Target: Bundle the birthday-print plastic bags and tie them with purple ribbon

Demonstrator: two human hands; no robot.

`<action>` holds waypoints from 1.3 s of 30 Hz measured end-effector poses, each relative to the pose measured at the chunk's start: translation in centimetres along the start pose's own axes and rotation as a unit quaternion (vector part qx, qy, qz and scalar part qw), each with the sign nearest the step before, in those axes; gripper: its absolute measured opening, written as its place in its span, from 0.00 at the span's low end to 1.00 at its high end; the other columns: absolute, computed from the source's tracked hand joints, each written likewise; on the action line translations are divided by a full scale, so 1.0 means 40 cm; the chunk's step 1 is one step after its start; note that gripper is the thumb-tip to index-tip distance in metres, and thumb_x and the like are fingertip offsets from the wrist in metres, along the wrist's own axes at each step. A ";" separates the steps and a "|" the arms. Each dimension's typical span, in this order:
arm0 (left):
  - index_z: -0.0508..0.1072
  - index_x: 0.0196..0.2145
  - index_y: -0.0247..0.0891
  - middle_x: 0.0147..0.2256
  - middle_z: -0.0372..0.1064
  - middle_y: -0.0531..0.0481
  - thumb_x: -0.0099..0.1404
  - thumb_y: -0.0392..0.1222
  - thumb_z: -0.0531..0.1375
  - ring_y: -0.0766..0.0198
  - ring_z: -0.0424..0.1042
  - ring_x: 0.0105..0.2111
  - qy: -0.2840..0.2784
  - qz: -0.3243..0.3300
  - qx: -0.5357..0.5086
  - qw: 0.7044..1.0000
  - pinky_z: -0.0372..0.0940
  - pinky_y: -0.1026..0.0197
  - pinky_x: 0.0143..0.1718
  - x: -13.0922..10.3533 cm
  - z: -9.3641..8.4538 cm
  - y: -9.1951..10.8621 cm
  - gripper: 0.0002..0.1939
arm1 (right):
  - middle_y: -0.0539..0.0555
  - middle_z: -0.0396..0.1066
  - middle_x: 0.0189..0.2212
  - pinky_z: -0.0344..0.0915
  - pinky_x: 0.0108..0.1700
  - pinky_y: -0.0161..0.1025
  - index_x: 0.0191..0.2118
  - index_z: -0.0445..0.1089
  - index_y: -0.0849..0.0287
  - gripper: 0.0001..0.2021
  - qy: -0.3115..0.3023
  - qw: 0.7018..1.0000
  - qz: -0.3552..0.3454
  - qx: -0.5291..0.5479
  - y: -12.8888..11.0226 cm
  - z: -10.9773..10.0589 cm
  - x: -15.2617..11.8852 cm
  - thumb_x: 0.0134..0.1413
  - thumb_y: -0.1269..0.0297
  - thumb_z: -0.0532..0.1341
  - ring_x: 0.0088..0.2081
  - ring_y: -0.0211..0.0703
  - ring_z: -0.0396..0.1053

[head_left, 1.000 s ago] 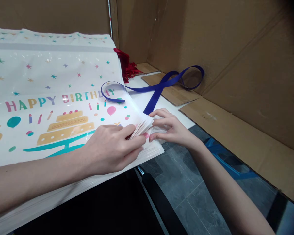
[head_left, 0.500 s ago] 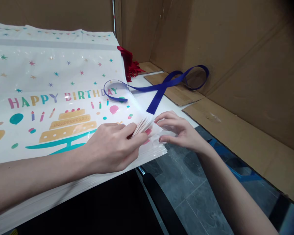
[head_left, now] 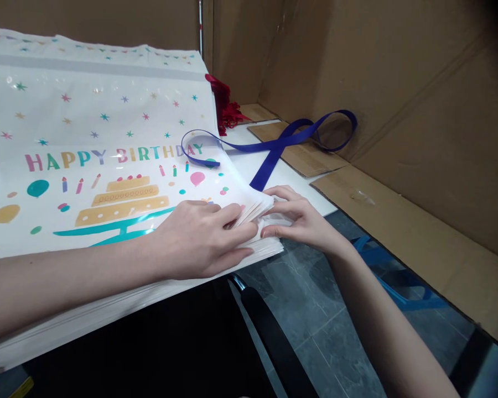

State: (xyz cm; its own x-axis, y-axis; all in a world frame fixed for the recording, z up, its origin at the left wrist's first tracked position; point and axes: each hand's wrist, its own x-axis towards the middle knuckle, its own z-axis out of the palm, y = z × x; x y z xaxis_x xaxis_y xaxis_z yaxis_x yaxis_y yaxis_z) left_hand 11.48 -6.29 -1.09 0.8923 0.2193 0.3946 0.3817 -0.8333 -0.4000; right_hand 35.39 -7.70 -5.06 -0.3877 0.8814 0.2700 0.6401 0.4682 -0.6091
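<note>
Left hand (head_left: pixel 205 240): closing fingers and thumb around a fanned bunch of corners (head_left: pixel 257 209), its back facing up. The bunch is lifting off the near right corner of a stack of printed sheets (head_left: pixel 120 127), its layered edges slanting up and away to the right, pointing from the left hand's grip towards the right hand (head_left: pixel 309 224).

Right hand: reaching in from the right, just beyond the bunch's outer edge, fingers partly curled and thumb standing apart below them. Fingertips are meeting thin, see-through layers; whether they are gripping any cannot be told. Both hands are lying close to the bunch, the left hand being the one plainly holding it, the right hand flanking its outer side.

Stack: running long from the left towards the right hand, "HAPPY BIRTHDAY" and a cake showing on top.

Blue ribbon (head_left: pixel 274 157): looping beyond the bunch, one end curling over the top sheet, another strand slanting down towards the right fingertips.

Red bundle (head_left: pixel 231 115): sitting beside the stack's far right edge.

Cardboard flap (head_left: pixel 415 237): extending along the right, beyond the right hand.
</note>
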 end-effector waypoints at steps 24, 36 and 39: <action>0.60 0.50 0.47 0.32 0.62 0.54 0.65 0.42 0.46 0.79 0.60 0.25 -0.021 -0.004 -0.019 1.000 0.46 0.72 0.25 -0.004 0.001 -0.001 0.16 | 0.49 0.57 0.53 0.53 0.61 0.42 0.42 0.73 0.50 0.19 -0.007 0.999 -0.028 -0.023 -0.001 -0.001 -0.013 0.44 0.47 0.63 0.57 0.40 0.54; 0.65 0.43 0.44 0.29 0.60 0.54 0.65 0.45 0.47 0.79 0.58 0.24 -0.023 -0.005 -0.035 0.999 0.46 0.71 0.25 -0.002 0.002 0.000 0.12 | 0.50 0.60 0.50 0.54 0.60 0.41 0.40 0.74 0.51 0.16 0.023 1.000 -0.017 -0.003 -0.010 0.009 -0.011 0.47 0.49 0.62 0.55 0.38 0.55; 0.66 0.42 0.42 0.29 0.60 0.54 0.65 0.43 0.47 0.79 0.58 0.24 -0.028 0.000 -0.028 0.999 0.47 0.71 0.25 -0.002 0.002 -0.001 0.12 | 0.50 0.59 0.51 0.52 0.62 0.42 0.42 0.73 0.52 0.18 0.006 1.000 -0.029 -0.002 -0.006 0.001 -0.013 0.48 0.48 0.61 0.56 0.40 0.54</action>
State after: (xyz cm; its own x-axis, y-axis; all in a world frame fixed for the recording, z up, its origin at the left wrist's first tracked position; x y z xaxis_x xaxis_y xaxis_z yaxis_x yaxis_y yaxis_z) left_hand 11.44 -6.24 -1.18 0.9049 0.2462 0.3473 0.3690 -0.8604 -0.3515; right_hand 35.40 -8.27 -5.10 -0.4158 0.8537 0.3135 0.6194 0.5183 -0.5897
